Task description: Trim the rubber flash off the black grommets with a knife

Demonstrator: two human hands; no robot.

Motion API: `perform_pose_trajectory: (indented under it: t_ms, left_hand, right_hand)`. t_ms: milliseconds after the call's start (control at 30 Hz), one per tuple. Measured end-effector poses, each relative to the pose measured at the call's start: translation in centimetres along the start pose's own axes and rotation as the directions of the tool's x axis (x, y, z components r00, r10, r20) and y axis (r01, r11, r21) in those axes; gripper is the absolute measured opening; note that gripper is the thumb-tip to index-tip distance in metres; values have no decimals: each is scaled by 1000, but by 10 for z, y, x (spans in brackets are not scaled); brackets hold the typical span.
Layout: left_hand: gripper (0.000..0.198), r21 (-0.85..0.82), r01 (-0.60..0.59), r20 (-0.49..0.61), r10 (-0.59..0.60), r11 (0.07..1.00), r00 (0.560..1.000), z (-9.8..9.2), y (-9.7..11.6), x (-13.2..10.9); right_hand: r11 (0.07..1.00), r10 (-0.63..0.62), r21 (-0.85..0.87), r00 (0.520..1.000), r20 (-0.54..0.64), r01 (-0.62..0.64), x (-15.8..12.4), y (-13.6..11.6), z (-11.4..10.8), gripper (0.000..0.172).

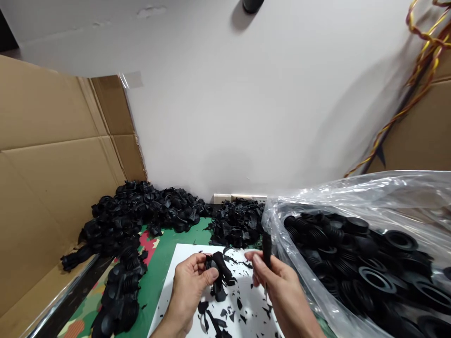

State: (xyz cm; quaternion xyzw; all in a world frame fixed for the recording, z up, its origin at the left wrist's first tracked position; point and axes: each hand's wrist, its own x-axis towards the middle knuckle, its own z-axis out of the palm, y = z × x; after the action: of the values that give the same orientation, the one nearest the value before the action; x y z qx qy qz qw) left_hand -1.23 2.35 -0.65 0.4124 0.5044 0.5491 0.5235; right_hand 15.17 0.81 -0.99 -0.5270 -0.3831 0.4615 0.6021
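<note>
My left hand pinches a black rubber part between thumb and fingers, with ragged pieces hanging from it. My right hand is closed around a slim tool. The tool's black handle sticks up past the thumb, and a thin, pale tip points down below the fist; its exact kind does not show. Tool and rubber part are apart. Under both hands lies a white board, strewn with torn black scraps.
Ribbed black rubber parts lie heaped at left, with a pile of black scraps behind the board. A clear plastic bag of black bellows-like parts stands at right. Cardboard walls the left side; a power strip lies by the wall.
</note>
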Motion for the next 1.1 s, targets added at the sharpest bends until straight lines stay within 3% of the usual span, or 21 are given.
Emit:
perform_pose_trajectory:
  t_ms: [67, 200, 433, 600, 800, 867, 933, 1000, 1033, 1100]
  left_hand:
    - [22, 12, 4, -9, -4, 1000, 1000, 0, 0, 0]
    - [21, 16, 5, -13, -5, 1000, 1000, 1, -1, -1]
    - [19, 41, 68, -12, -67, 997, 998, 5, 1, -4]
    - [19, 51, 55, 7, -55, 997, 998, 6, 4, -6]
    - [22, 49, 63, 6, -64, 997, 998, 8, 3, -9]
    - [20, 48, 53, 23, -54, 997, 998, 8, 2, -10]
    - [21, 36, 45, 40, -46, 998, 998, 8, 3, -11]
    - [23, 10, 49, 57, -49, 999, 997, 7, 4, -12]
    - [24, -10, 47, 60, -47, 999, 997, 6, 5, -13]
    - [28, -48, 49, 71, -46, 998, 996, 5, 7, -13]
  right_hand:
    - [1000, 24, 5, 999, 41, -24, 1, -5, -6, 49]
    - [995, -84, -39, 995, 59, 87, -1, -8, -7, 53]
    - [969, -53, 245, 996, 77, 33, -6, 2, 10, 35]
    - [987, -49, 159, 991, 126, 28, -6, 5, 10, 33]
    - [983, -182, 51, 979, 93, 178, -12, 3, 14, 24]
    - [942, -332, -30, 940, 74, 335, -14, 4, 18, 19]
    - [826, -531, -140, 837, 129, 546, -12, 5, 18, 15]
    - [689, -651, -244, 731, 204, 682, -3, 8, 14, 19]
    - [653, -664, -298, 716, 216, 696, 2, 9, 10, 21]
    - [670, -641, -365, 752, 152, 646, 14, 12, 3, 25]
